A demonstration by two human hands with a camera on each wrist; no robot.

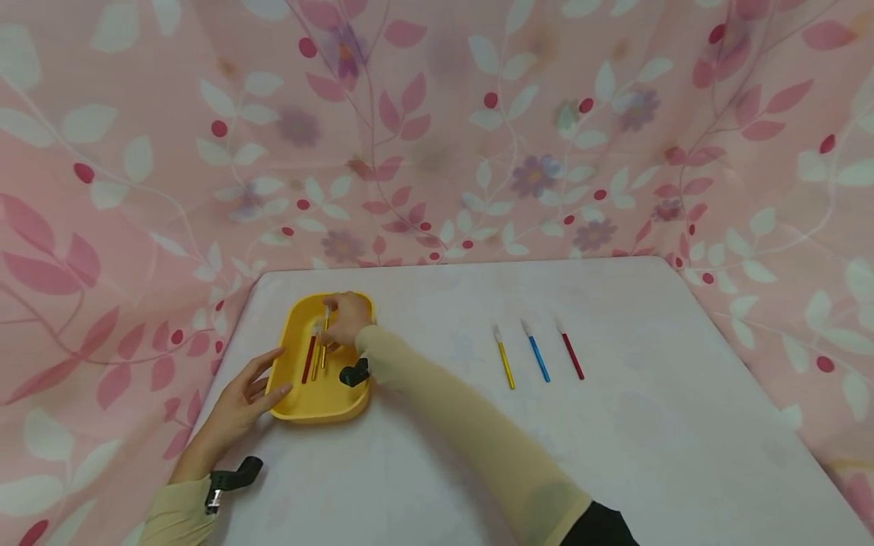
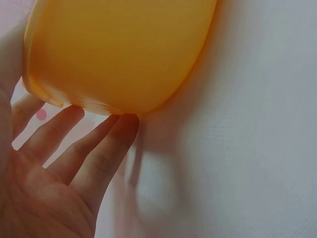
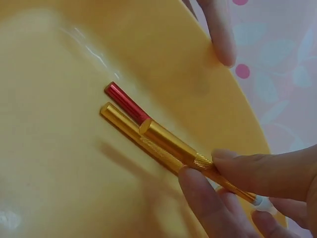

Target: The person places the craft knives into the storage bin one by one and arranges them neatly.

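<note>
My right hand [image 1: 347,317] pinches a gold craft knife [image 3: 171,141] between thumb and fingers over the yellow tray [image 1: 328,409]. Its handle is smooth with a knurled band, and a clear cap shows at the tip near my fingers. Beneath it lie another gold craft knife [image 3: 121,120] and a red craft knife [image 3: 125,101], side by side on the tray's floor. My left hand [image 1: 239,402] holds the tray's near left side, the thumb over the rim and long fingers [image 2: 106,158] against the outer wall.
To the right on the white table [image 1: 437,455] lie a yellow craft knife [image 1: 505,364], a blue craft knife [image 1: 539,358] and a red craft knife [image 1: 572,355], spaced in a row. A pink floral cloth [image 1: 437,114] hangs behind the table's back edge.
</note>
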